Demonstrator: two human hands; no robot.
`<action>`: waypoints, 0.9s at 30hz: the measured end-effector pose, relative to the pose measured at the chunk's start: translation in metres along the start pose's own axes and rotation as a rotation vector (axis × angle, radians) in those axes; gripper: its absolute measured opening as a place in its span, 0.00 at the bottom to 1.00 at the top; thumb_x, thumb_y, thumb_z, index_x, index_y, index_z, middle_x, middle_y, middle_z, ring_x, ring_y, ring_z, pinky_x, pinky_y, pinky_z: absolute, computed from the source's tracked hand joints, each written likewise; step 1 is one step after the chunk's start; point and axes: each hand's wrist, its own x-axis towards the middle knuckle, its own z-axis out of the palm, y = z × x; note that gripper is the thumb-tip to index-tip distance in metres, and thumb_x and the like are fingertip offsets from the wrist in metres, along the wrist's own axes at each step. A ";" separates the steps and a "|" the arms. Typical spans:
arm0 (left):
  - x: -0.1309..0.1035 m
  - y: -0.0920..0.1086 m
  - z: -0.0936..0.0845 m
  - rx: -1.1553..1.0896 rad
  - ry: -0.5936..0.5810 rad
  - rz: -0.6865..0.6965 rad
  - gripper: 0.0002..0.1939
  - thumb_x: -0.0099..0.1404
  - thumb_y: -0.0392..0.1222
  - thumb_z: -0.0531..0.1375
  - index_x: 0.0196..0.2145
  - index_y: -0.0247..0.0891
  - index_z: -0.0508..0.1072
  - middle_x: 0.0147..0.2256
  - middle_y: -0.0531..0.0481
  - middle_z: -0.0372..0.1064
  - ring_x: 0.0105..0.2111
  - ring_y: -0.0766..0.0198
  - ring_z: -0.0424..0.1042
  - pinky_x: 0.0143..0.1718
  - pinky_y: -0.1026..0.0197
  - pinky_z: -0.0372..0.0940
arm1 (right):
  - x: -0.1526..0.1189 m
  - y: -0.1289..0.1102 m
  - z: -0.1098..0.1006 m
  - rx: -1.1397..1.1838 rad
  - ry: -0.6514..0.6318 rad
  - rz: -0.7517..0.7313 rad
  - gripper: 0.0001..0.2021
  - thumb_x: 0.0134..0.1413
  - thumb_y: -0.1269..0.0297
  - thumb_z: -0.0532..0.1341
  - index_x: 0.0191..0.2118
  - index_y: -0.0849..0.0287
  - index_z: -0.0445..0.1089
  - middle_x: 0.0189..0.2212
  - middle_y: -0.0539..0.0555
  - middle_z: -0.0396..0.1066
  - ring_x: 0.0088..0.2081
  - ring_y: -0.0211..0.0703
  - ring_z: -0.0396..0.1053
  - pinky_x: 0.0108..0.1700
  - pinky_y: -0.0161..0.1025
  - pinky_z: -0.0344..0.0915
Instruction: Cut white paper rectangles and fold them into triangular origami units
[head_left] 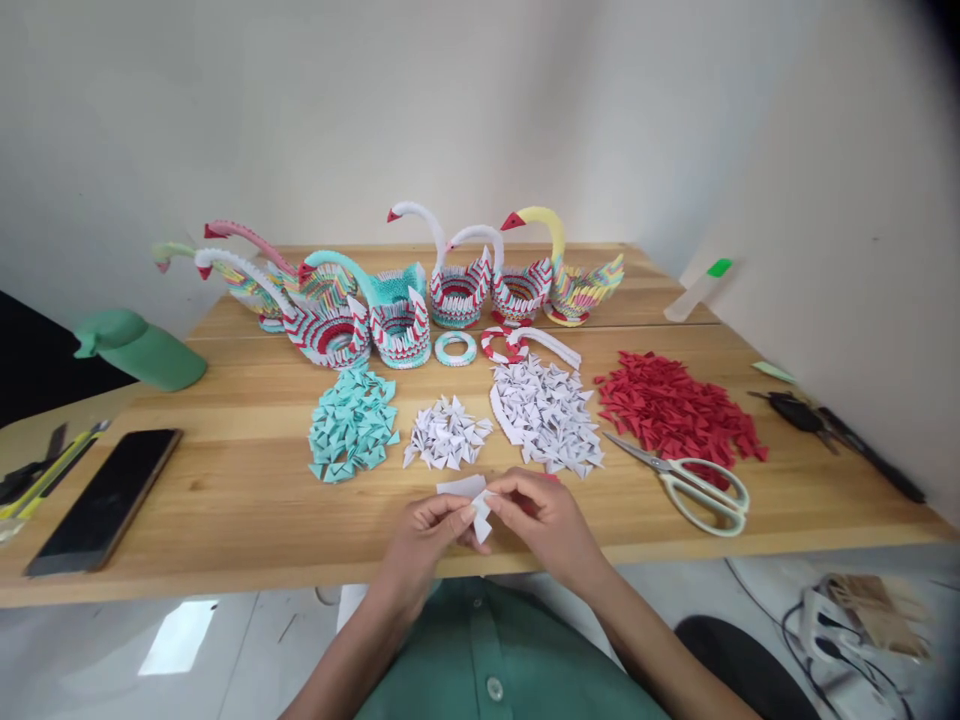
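My left hand [435,535] and my right hand [544,520] meet near the table's front edge, both closed on one small piece of folded white paper [482,520]. Thumbs and fingertips pinch it from either side. Just behind it lies a flat white paper strip [461,487]. Beyond my hands are a small pile of folded white paper triangles [448,435], a larger white pile [551,415], a turquoise pile [352,425] and a red pile [679,410]. A bit of red paper shows behind my right hand, mostly hidden.
Several folded-paper swans [401,330] stand at the back. A turquoise-white ring [455,348], a red-white ring [495,345] and a curved white neck piece [551,345] lie before them. Scissors [705,490] and keys [799,412] lie right; a phone [105,500] and green bottle [142,350] left.
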 end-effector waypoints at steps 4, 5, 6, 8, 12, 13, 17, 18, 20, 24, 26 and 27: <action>-0.001 0.004 0.000 0.081 0.036 0.018 0.17 0.57 0.52 0.66 0.26 0.33 0.78 0.22 0.48 0.74 0.24 0.63 0.72 0.32 0.63 0.66 | -0.002 0.002 0.002 -0.004 0.010 -0.029 0.05 0.58 0.68 0.60 0.34 0.57 0.73 0.29 0.51 0.73 0.30 0.40 0.69 0.32 0.35 0.64; 0.000 0.004 0.001 0.094 0.043 0.017 0.17 0.57 0.52 0.66 0.26 0.34 0.78 0.22 0.48 0.74 0.23 0.62 0.72 0.32 0.63 0.66 | -0.002 0.003 0.002 -0.019 0.021 -0.074 0.05 0.58 0.69 0.60 0.34 0.57 0.73 0.28 0.51 0.73 0.30 0.40 0.69 0.32 0.35 0.64; 0.000 0.005 0.001 0.102 0.053 0.018 0.17 0.57 0.53 0.66 0.25 0.34 0.78 0.22 0.48 0.74 0.23 0.62 0.72 0.31 0.62 0.66 | -0.001 0.004 0.001 -0.044 0.038 -0.146 0.05 0.58 0.70 0.60 0.34 0.57 0.74 0.28 0.51 0.72 0.30 0.40 0.69 0.33 0.35 0.64; 0.002 0.005 0.001 0.109 0.073 0.027 0.17 0.56 0.52 0.67 0.24 0.34 0.78 0.21 0.49 0.74 0.23 0.62 0.72 0.31 0.62 0.66 | 0.000 0.005 -0.001 -0.130 0.069 -0.351 0.07 0.59 0.72 0.60 0.34 0.56 0.75 0.28 0.52 0.73 0.31 0.40 0.69 0.34 0.36 0.64; 0.004 0.003 0.001 0.052 0.090 0.013 0.17 0.54 0.52 0.68 0.23 0.34 0.76 0.19 0.50 0.72 0.20 0.64 0.70 0.28 0.64 0.65 | 0.001 0.010 -0.009 -0.370 0.086 -0.698 0.10 0.62 0.73 0.57 0.37 0.55 0.76 0.30 0.53 0.75 0.32 0.41 0.66 0.37 0.39 0.64; 0.004 0.003 0.001 0.020 0.085 -0.001 0.16 0.53 0.52 0.68 0.23 0.34 0.76 0.19 0.50 0.72 0.20 0.64 0.70 0.27 0.64 0.64 | 0.001 0.012 -0.011 -0.422 0.083 -0.735 0.10 0.62 0.73 0.58 0.38 0.55 0.76 0.30 0.53 0.75 0.32 0.41 0.66 0.37 0.39 0.65; 0.003 0.004 0.001 -0.051 0.051 -0.027 0.16 0.54 0.51 0.68 0.25 0.33 0.77 0.21 0.50 0.72 0.22 0.65 0.70 0.28 0.64 0.64 | 0.001 0.018 -0.015 -0.565 0.071 -0.772 0.07 0.61 0.72 0.61 0.40 0.54 0.75 0.31 0.51 0.76 0.34 0.42 0.66 0.39 0.39 0.66; 0.003 0.005 0.001 -0.041 0.039 -0.025 0.16 0.55 0.51 0.68 0.26 0.33 0.77 0.21 0.50 0.72 0.23 0.65 0.70 0.29 0.64 0.64 | 0.000 0.019 -0.015 -0.585 0.068 -0.780 0.07 0.60 0.72 0.61 0.40 0.54 0.75 0.32 0.52 0.76 0.35 0.42 0.66 0.40 0.39 0.66; 0.004 0.006 0.001 -0.006 0.012 -0.010 0.16 0.56 0.51 0.68 0.28 0.33 0.78 0.22 0.49 0.73 0.24 0.64 0.71 0.31 0.64 0.64 | 0.000 0.019 -0.015 -0.617 0.059 -0.804 0.08 0.60 0.73 0.61 0.41 0.55 0.75 0.32 0.53 0.76 0.35 0.42 0.66 0.41 0.39 0.66; 0.008 0.005 0.002 0.062 0.050 0.023 0.16 0.55 0.51 0.67 0.26 0.33 0.77 0.21 0.49 0.74 0.24 0.64 0.71 0.31 0.64 0.65 | 0.001 0.013 -0.017 -0.571 0.009 -0.738 0.10 0.62 0.73 0.58 0.40 0.54 0.76 0.32 0.53 0.76 0.35 0.42 0.68 0.40 0.40 0.66; 0.010 0.005 0.002 0.084 0.099 0.037 0.15 0.55 0.51 0.67 0.25 0.34 0.76 0.20 0.50 0.73 0.23 0.65 0.70 0.30 0.64 0.65 | 0.002 0.009 -0.020 -0.406 -0.052 -0.566 0.11 0.63 0.71 0.56 0.43 0.53 0.75 0.36 0.53 0.76 0.38 0.43 0.70 0.41 0.40 0.66; 0.010 0.005 0.003 0.094 0.116 0.046 0.14 0.55 0.50 0.67 0.25 0.34 0.76 0.20 0.51 0.73 0.22 0.65 0.70 0.29 0.64 0.65 | 0.002 0.007 -0.022 -0.296 -0.083 -0.438 0.11 0.64 0.69 0.55 0.46 0.52 0.74 0.39 0.54 0.76 0.39 0.42 0.71 0.41 0.39 0.66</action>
